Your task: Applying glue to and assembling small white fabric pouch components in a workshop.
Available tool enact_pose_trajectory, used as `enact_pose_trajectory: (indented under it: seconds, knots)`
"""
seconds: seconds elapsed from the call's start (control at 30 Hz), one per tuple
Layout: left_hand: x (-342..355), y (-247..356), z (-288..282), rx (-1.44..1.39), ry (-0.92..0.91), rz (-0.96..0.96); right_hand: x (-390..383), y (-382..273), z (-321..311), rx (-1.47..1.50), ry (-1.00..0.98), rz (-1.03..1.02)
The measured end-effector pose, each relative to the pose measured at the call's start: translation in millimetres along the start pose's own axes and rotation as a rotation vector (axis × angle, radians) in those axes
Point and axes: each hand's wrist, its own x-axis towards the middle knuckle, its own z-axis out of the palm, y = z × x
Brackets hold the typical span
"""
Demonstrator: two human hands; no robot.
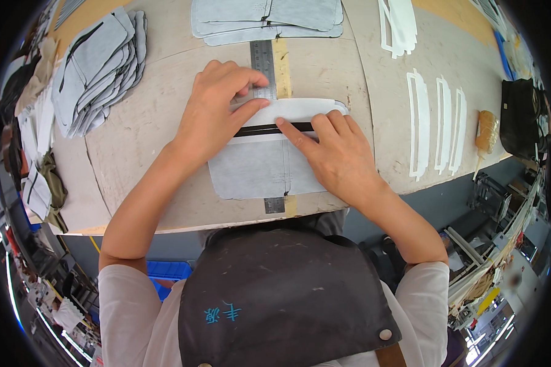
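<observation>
A grey fabric panel (pixel 251 171) lies on the workbench (pixel 141 128) in front of me, over a metal ruler (pixel 263 61) that runs away from me. A white strip (pixel 300 110) and a black zipper-like band (pixel 269 129) cross the panel's upper edge. My left hand (pixel 217 110) presses on the left end of the white strip, thumb on the band. My right hand (pixel 333 153) lies flat on the panel, its forefinger tip pressing the black band near the middle.
Stacks of grey fabric pieces sit at the far left (pixel 98 67) and far centre (pixel 266 18). White frame-shaped strips (pixel 438 125) lie to the right, beside a brownish glue bottle (pixel 487 131) and a black bag (pixel 520 116). The bench edge runs just below the panel.
</observation>
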Motion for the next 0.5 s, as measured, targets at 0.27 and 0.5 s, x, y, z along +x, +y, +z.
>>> enact_pose_trajectory:
  seconds: [0.27, 0.5]
  knots:
    - [-26.6, -9.5, -2.6, 0.116, 0.084, 0.085, 5.4, -1.0, -6.2, -0.001, -0.027, -0.018]
    - [-34.7, -10.0, -8.1, 0.134, 0.076, 0.026, 6.7, -0.4, -7.0, 0.018, -0.017, -0.014]
